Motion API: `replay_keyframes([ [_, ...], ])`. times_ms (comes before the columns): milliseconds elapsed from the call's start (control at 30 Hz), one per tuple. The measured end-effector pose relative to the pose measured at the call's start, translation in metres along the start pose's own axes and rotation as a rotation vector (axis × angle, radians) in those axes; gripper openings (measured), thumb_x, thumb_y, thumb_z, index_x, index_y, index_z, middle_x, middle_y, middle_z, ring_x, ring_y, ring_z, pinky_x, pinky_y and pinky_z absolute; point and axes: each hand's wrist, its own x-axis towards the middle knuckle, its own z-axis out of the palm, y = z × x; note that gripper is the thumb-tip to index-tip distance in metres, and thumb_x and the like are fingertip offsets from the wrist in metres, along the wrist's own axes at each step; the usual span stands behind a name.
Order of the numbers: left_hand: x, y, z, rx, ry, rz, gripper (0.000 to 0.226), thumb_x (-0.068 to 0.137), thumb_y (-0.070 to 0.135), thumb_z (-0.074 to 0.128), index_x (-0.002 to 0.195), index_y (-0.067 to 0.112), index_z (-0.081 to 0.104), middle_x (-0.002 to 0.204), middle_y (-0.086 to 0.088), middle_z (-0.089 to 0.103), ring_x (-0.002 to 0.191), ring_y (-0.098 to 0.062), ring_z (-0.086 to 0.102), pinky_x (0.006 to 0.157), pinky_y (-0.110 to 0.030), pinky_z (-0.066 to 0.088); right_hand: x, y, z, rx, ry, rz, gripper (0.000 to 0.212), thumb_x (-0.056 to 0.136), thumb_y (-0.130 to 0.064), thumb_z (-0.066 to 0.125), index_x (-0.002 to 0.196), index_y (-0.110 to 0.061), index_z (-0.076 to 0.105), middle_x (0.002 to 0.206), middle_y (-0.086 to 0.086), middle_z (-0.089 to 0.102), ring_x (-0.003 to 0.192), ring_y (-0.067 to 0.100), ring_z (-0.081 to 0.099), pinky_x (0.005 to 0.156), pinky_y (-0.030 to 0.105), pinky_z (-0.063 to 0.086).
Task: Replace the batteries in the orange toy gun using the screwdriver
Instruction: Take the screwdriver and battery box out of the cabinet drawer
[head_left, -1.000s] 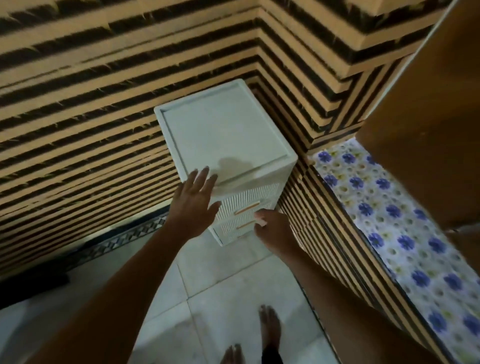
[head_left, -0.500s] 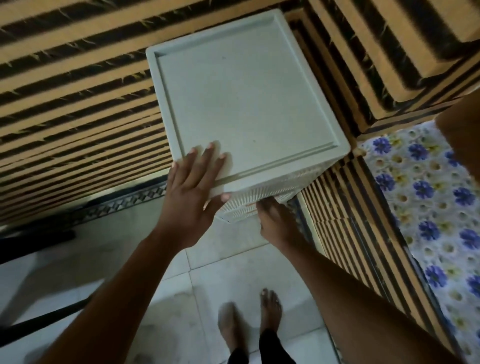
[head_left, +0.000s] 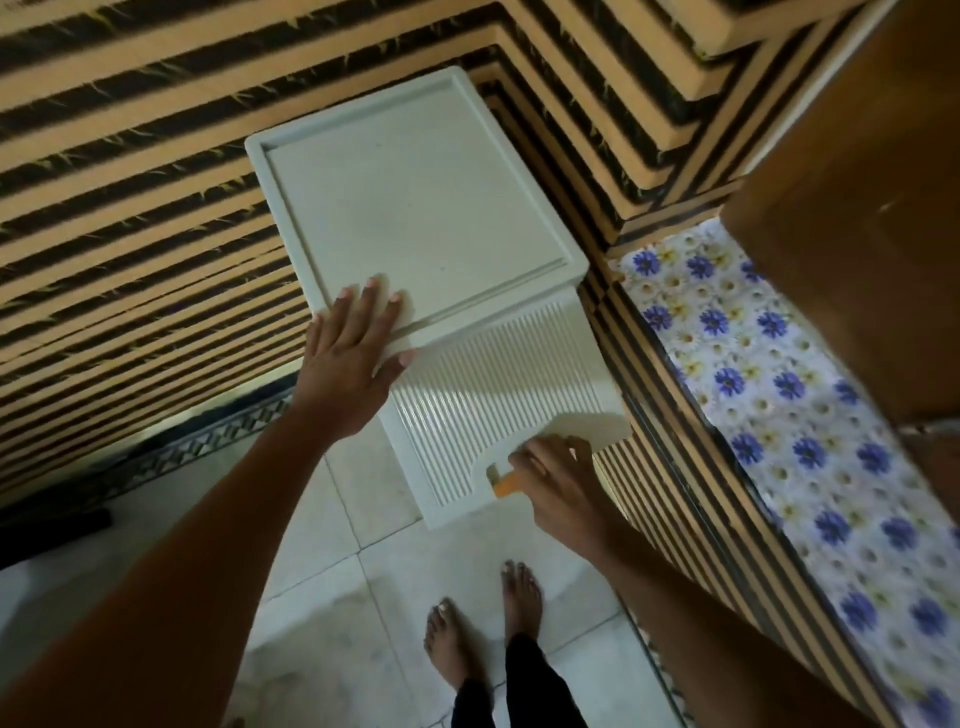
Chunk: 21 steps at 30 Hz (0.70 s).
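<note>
The person stands over a white drawer cabinet (head_left: 415, 208) tucked into the corner where the striped walls (head_left: 130, 182) meet, bare feet on the tiled floor (head_left: 322, 571). The left hand (head_left: 353, 353) lies flat, fingers straight, on the near left corner of the cabinet's top, bracing it. The right hand (head_left: 558, 478) curls round the orange handle (head_left: 505, 486) on a ribbed drawer front (head_left: 493, 405), which looks tipped or pulled out toward the person; from this angle I cannot tell how far it is open or what is inside.

The orange toy gun, the screwdriver and the batteries are nowhere in view, so this seems to be a search for them, with the real work not yet begun.

The risk I see: a hard tug could bring the drawer right out over the feet below, or rock the light cabinet if the bracing hand slips off its edge.
</note>
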Motion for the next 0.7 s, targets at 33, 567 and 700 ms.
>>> replay_keyframes([
  [33,-0.001,0.001,-0.002,-0.001,-0.021,0.008,0.076,0.099,0.070,0.017,0.165,0.036,0.002,0.174,0.002,-0.010,0.159,-0.030,-0.009,0.125,-0.057,0.000,-0.005,-0.006,-0.011,-0.009,0.049,0.002,0.036,0.075,0.005,0.055,0.104,-0.013,0.067,0.107,0.007,0.064,0.104,0.031,0.065,0.088,0.046,0.046],
  [567,-0.001,0.005,-0.009,-0.065,-0.024,0.005,0.063,0.109,0.036,0.043,0.165,0.028,0.016,0.173,-0.006,-0.001,0.158,-0.036,-0.005,0.124,-0.059,-0.001,0.129,-0.002,-0.020,-0.166,0.350,0.160,0.024,0.073,-0.022,0.080,0.083,-0.020,0.058,0.092,0.003,0.064,0.088,0.028,0.063,0.081,0.043,0.039],
  [700,-0.001,0.003,-0.006,-0.076,-0.006,0.019,0.063,0.109,0.036,0.044,0.165,0.029,0.017,0.174,-0.005,0.000,0.159,-0.035,-0.006,0.123,-0.058,-0.002,0.146,-0.001,-0.023,-0.103,0.239,0.263,0.035,0.058,-0.027,0.087,0.081,-0.019,0.061,0.091,0.001,0.060,0.090,0.026,0.061,0.082,0.044,0.041],
])
